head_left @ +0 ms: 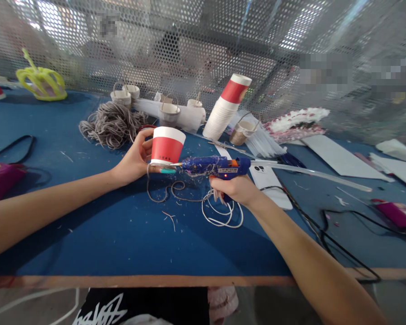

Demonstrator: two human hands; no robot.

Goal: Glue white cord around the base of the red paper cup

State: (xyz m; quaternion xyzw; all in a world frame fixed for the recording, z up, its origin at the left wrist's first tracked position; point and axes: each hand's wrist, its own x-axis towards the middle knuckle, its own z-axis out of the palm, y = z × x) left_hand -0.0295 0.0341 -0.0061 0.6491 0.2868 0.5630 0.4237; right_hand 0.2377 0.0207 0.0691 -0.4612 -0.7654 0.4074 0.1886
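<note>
A red and white paper cup [168, 146] is gripped at its left side and base by my left hand [135, 155]. A blue hot glue gun [206, 166] lies level in my right hand [235, 187], its small light glowing orange-red. Its nozzle points left and sits at the cup's lower edge; whether it touches, I cannot tell. From the back of the gun a long clear glue stick [311, 171] sticks out to the right. Grey cord [165, 198] hangs from the cup's base and curls on the table. A white cord loop [223, 221] lies below my right hand.
Behind the cup lie a heap of grey cord [111, 124], several small handled baskets and a leaning stack of paper cups [221, 117]. A white phone [272, 187] and black cables [311, 219] lie right of the gun. Perforated metal [176, 49] backs the blue table [98, 239].
</note>
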